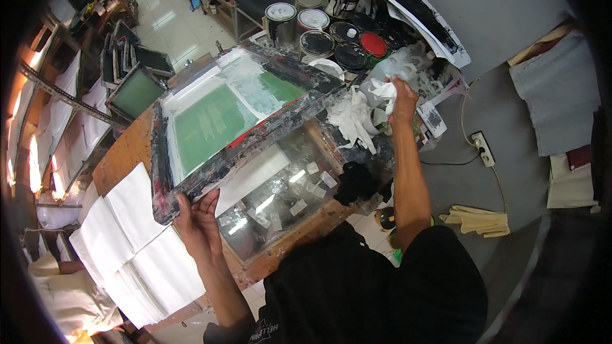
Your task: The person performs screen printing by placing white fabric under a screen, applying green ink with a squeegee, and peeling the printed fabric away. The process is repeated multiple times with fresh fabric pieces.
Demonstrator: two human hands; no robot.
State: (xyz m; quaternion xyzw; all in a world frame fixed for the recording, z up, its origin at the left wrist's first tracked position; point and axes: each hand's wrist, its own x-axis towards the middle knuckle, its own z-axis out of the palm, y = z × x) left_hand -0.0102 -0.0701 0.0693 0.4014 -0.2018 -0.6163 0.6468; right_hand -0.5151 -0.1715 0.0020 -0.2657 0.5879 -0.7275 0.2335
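My left hand (199, 218) grips the near edge of a screen-printing frame (255, 134), ink-stained, with a green mesh (210, 121), and holds it tilted up over a glass-topped wooden table (287, 197). My right hand (403, 99) reaches out to the far right of the table and clutches a crumpled white rag (384, 89). A heap of white rags (352, 118) lies just left of that hand. A black cloth (357, 181) sits on the glass near the table's right edge.
Several ink cans (317, 43) with black, red and white lids stand behind the frame. Stacked white sheets (137, 236) lie at the left. More screens (134, 92) lean at the far left. A power strip (483, 148) and pale gloves (479, 220) lie on the grey floor.
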